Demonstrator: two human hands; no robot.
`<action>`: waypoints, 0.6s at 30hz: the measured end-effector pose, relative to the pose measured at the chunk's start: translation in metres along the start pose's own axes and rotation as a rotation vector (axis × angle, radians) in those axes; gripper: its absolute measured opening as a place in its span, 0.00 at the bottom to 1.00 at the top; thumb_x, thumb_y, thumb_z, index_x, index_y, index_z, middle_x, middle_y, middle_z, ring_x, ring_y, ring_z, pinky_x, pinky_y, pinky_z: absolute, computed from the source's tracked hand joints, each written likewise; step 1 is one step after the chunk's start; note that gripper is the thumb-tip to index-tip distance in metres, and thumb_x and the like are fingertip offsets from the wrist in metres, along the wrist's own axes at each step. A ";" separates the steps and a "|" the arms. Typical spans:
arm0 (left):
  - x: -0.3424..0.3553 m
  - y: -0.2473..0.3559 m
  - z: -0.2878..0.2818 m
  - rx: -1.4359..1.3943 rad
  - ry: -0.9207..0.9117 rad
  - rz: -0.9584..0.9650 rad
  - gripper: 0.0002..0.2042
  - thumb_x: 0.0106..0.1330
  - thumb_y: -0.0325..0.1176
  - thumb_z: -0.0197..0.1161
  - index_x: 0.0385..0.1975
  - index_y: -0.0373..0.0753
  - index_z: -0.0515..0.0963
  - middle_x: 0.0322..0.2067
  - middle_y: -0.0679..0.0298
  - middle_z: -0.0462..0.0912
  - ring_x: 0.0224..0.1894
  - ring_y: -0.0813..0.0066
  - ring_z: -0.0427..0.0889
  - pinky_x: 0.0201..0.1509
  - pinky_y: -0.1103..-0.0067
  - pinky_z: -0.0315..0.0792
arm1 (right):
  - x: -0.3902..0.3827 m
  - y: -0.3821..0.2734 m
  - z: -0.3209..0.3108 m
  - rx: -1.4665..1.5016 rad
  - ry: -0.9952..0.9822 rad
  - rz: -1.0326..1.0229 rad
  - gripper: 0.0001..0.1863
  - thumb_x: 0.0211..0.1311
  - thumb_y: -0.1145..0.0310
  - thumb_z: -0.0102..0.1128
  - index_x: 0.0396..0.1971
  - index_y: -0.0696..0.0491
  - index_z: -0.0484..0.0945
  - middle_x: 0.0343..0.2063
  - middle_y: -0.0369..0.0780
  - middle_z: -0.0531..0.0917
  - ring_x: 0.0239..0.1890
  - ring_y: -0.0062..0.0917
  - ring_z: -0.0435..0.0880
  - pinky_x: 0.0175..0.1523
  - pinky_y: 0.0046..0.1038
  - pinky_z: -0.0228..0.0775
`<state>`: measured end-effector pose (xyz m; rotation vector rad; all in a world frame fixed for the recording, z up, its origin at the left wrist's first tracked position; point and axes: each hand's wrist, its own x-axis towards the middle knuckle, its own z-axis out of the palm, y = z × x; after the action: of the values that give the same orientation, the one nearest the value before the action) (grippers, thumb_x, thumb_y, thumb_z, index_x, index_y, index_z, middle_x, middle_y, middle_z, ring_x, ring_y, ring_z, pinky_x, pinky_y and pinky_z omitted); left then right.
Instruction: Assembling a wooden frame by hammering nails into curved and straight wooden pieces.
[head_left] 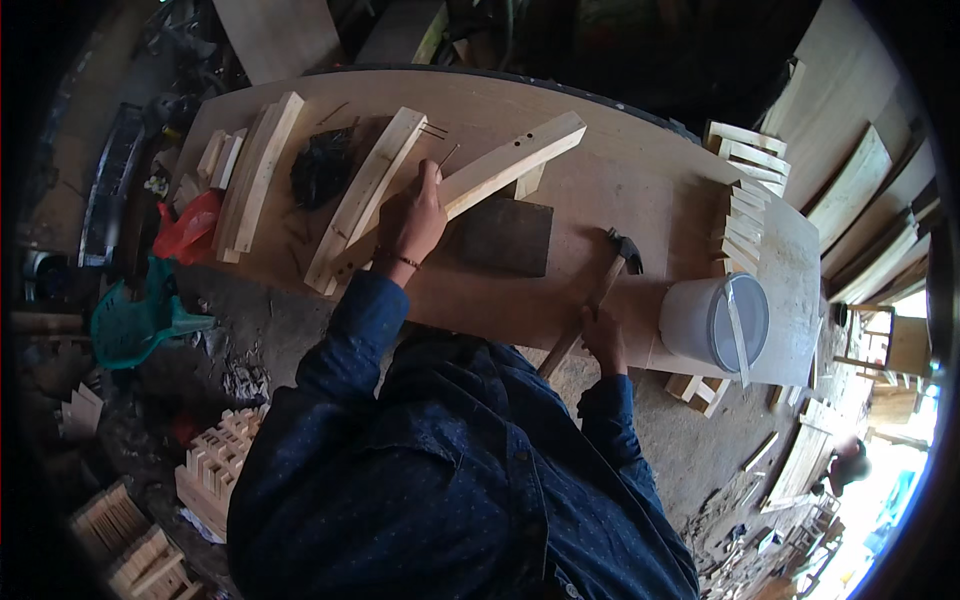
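Note:
My left hand [413,225] is closed over a pale wooden bar [510,160] that slants across the bench. At its thumb tip a thin nail [451,154] sticks out, seemingly pinched in the fingers. Dark holes show near both ends of this bar. A dark flat block [505,236] and a small wood piece [530,181] lie under or against it. My right hand [603,340] is wrapped round the wooden handle of a claw hammer [627,252], its head resting over the bench. Left of my left hand lies another bar [367,198], with nails at its far end.
On the bench [600,210] stand a white lidded bucket [700,318] with a strip across it and a row of wood pieces [742,225]. More bars [262,178], a black plastic bag [322,170] and a red bag [188,228] lie left. A green plastic chair [140,320] is beyond the edge.

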<state>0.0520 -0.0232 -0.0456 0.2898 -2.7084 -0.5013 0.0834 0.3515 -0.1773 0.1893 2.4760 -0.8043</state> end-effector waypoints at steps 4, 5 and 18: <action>0.012 -0.020 0.010 0.071 -0.003 -0.075 0.06 0.74 0.37 0.47 0.47 0.48 0.62 0.23 0.49 0.81 0.26 0.41 0.81 0.22 0.53 0.69 | -0.017 -0.026 -0.027 -0.196 0.148 -0.118 0.21 0.68 0.53 0.54 0.41 0.58 0.80 0.38 0.54 0.84 0.44 0.51 0.83 0.48 0.48 0.73; 0.016 -0.024 0.012 0.100 0.004 -0.087 0.07 0.74 0.37 0.47 0.47 0.49 0.62 0.22 0.48 0.81 0.26 0.40 0.81 0.22 0.53 0.68 | -0.022 -0.034 -0.037 -0.136 0.157 -0.159 0.19 0.68 0.55 0.54 0.40 0.57 0.80 0.39 0.54 0.84 0.45 0.52 0.82 0.49 0.49 0.73; 0.051 -0.013 -0.050 -0.028 0.163 0.234 0.09 0.65 0.27 0.56 0.43 0.38 0.68 0.28 0.49 0.83 0.31 0.45 0.83 0.33 0.57 0.74 | -0.092 -0.113 -0.169 0.520 0.562 -0.842 0.14 0.66 0.66 0.54 0.49 0.55 0.73 0.44 0.47 0.79 0.45 0.41 0.81 0.49 0.37 0.73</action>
<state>0.0264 -0.0635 0.0090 0.0043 -2.5318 -0.4271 0.0556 0.3606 0.0439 -0.5683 2.7878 -1.9677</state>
